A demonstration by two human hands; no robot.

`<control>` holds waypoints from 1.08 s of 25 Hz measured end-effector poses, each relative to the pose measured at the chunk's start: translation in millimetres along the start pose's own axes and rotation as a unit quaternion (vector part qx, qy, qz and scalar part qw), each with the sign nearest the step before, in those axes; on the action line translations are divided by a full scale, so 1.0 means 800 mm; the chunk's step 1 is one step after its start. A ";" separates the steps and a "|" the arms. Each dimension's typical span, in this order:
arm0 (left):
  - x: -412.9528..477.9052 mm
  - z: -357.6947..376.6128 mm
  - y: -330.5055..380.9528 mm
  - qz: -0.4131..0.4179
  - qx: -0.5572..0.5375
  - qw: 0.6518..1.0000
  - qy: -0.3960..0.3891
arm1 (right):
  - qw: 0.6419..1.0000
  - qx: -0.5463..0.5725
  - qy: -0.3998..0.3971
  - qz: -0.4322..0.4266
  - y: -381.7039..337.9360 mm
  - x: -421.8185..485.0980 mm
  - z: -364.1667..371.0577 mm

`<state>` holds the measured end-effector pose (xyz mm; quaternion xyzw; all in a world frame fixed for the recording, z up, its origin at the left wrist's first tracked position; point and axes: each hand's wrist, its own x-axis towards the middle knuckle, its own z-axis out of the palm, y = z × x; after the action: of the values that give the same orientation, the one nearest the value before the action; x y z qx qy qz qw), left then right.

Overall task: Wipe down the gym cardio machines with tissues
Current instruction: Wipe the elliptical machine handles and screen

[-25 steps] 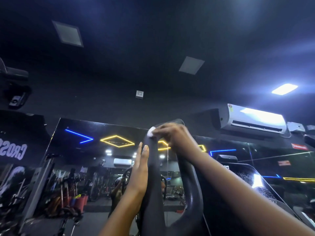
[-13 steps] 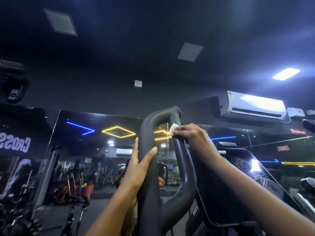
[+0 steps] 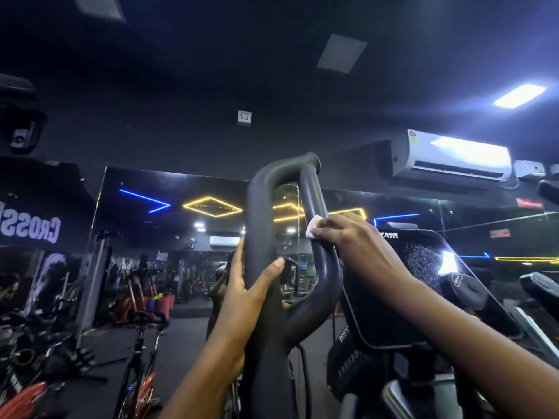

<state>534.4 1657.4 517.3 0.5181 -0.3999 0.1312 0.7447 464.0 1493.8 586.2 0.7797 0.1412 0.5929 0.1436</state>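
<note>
A black looped handlebar point(image 3: 261, 219) of a cardio machine rises in the middle of the head view. My left hand point(image 3: 245, 300) grips its left bar, thumb hooked across the front. My right hand point(image 3: 354, 240) holds a small white tissue point(image 3: 311, 226) against the right bar of the loop, about halfway down it. Only a corner of the tissue shows past my fingers.
The machine's dark console screen point(image 3: 420, 267) stands just right of the handlebar. A wall mirror point(image 3: 181, 237) ahead reflects gym gear and neon lights. Exercise bikes point(image 3: 142, 352) stand at the lower left. An air conditioner point(image 3: 453, 158) hangs high on the right.
My right hand has slid the tissue from the top of the loop down the right bar. My left hand has gone from flat against the left bar to gripping it.
</note>
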 end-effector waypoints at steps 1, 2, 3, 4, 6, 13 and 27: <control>-0.006 0.001 -0.002 0.007 -0.003 1.000 0.004 | 1.000 0.001 -0.007 -0.001 -0.005 -0.009 -0.002; -0.009 0.001 -0.002 0.011 -0.001 1.000 0.004 | 1.000 0.009 -0.014 0.003 -0.011 -0.021 -0.004; -0.010 0.001 -0.002 0.012 0.006 1.000 0.003 | 1.000 0.018 -0.017 0.009 -0.018 -0.032 -0.007; -0.011 0.001 -0.001 0.011 0.011 1.000 0.000 | 1.000 0.021 -0.013 0.015 -0.024 -0.040 -0.010; -0.013 0.001 0.002 0.003 0.018 1.000 0.004 | 1.000 0.003 -0.005 0.027 -0.038 -0.054 -0.014; -0.018 0.005 0.008 0.000 0.005 1.000 0.004 | 0.987 0.091 -0.091 0.092 -0.050 -0.035 -0.052; -0.019 0.006 0.009 -0.016 -0.014 1.000 0.008 | 0.980 0.082 -0.136 0.122 -0.042 -0.017 -0.056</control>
<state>518.0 1659.8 511.8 0.5126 -0.3877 0.1180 0.7570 415.9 1521.5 572.2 0.8733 0.0728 0.4812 0.0238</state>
